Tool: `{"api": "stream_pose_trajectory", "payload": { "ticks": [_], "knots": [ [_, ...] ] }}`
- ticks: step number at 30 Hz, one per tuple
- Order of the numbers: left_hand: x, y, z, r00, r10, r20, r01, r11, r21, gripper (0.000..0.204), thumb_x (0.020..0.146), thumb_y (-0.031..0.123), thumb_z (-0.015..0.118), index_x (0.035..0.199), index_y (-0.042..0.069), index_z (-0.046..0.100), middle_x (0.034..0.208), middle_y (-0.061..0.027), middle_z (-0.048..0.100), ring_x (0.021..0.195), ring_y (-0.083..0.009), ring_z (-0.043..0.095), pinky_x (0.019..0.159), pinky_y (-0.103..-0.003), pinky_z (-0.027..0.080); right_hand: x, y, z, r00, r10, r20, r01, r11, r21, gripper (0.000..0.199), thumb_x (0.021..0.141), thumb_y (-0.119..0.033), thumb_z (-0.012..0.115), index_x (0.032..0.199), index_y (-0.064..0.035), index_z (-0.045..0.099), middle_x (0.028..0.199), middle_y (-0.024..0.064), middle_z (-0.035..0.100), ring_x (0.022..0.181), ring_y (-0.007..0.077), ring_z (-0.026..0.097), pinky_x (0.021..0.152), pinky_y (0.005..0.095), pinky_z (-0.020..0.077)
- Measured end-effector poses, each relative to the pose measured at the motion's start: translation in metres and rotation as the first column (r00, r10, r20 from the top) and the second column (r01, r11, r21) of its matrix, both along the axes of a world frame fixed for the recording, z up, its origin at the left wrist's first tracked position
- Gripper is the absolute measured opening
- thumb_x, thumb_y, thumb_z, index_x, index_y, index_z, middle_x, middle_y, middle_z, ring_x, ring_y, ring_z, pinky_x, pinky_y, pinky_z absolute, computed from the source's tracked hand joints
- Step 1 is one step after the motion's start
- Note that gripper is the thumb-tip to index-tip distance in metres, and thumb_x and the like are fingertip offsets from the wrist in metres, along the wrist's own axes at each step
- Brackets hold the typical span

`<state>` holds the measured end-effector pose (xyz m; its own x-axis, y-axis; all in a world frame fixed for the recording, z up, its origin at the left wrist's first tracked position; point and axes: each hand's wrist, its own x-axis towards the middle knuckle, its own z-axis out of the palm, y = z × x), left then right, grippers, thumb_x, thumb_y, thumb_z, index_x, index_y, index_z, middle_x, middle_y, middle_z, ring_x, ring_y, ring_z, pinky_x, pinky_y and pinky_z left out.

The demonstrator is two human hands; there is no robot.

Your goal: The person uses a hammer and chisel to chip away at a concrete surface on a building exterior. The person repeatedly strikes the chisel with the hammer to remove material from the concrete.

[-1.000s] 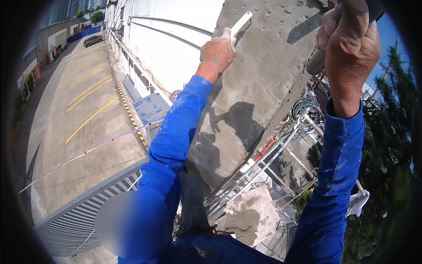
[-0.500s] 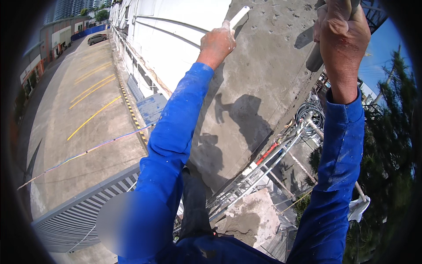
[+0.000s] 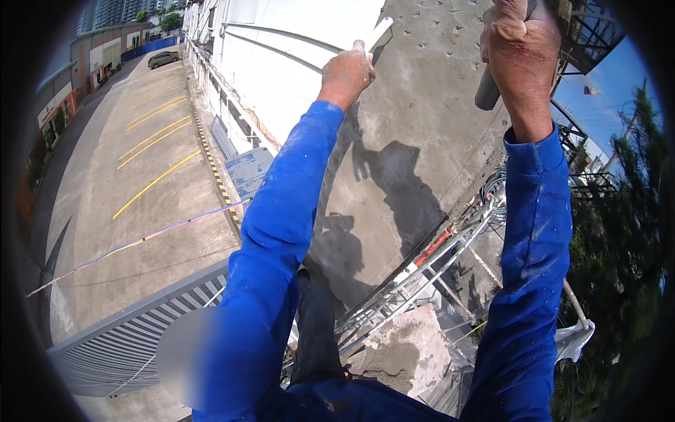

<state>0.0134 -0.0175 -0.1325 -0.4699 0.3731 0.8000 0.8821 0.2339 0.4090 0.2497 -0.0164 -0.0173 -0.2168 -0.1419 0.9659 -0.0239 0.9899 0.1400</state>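
Observation:
My left hand (image 3: pixel 347 73) is closed at the left edge of a grey cement-plastered wall (image 3: pixel 415 105). A white flat-sided strip (image 3: pixel 380 32) sticks out past its fingers, touching or close to that edge. Farther right and higher, my right hand (image 3: pixel 522 43) wraps round a grey bar (image 3: pixel 486 93), whose blunt lower end hangs below the fist. The bar's upper part runs out at the top of the picture. Small pits mark the plaster between the hands. Shadows of my head and arms fall on the wall lower down.
Metal scaffold tubes (image 3: pixel 415 281) run along the wall's right side, with coiled cable (image 3: pixel 496 190) near them. A mortar-smeared board (image 3: pixel 404 352) lies below. Far down at left is a parking yard (image 3: pixel 98 232) with a car (image 3: pixel 163 59); a coloured rope (image 3: pixel 140 240) crosses before it.
My right hand and the grey bar have moved left across the plaster. The left hand stays at the wall's left edge with the white strip. The view has shifted slightly.

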Motion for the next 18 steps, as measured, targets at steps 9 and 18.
{"api": "stream_pose_trajectory", "payload": {
  "ticks": [9,18],
  "knots": [
    [-0.001,0.014,-0.006,1.000,0.021,-0.020,-0.021,1.000,-0.001,0.030,0.095,0.027,0.048,0.109,0.002,0.054,0.089,-0.0225,0.068,0.087,-0.0389,0.068,0.077,-0.049,0.053,-0.032,0.058,-0.056,0.872,-0.178,0.456,0.422,0.746,-0.516,0.059,0.095,-0.054,0.050,0.085,0.0037,0.058,0.059,0.0087,0.053,0.047,0.0156,0.053,0.043,0.0337,0.0440],
    [-0.036,0.020,-0.017,0.998,0.023,0.051,-0.027,0.996,0.083,0.034,0.095,0.028,0.047,0.118,0.003,0.052,0.091,-0.0237,0.068,0.091,-0.0412,0.066,0.081,-0.050,0.052,-0.045,0.001,-0.013,0.995,-0.071,-0.069,0.085,0.970,0.227,0.040,0.101,-0.039,0.049,0.087,-0.0017,0.054,0.063,0.0102,0.053,0.055,0.0209,0.054,0.052,0.0325,0.0439]
  ]
}}
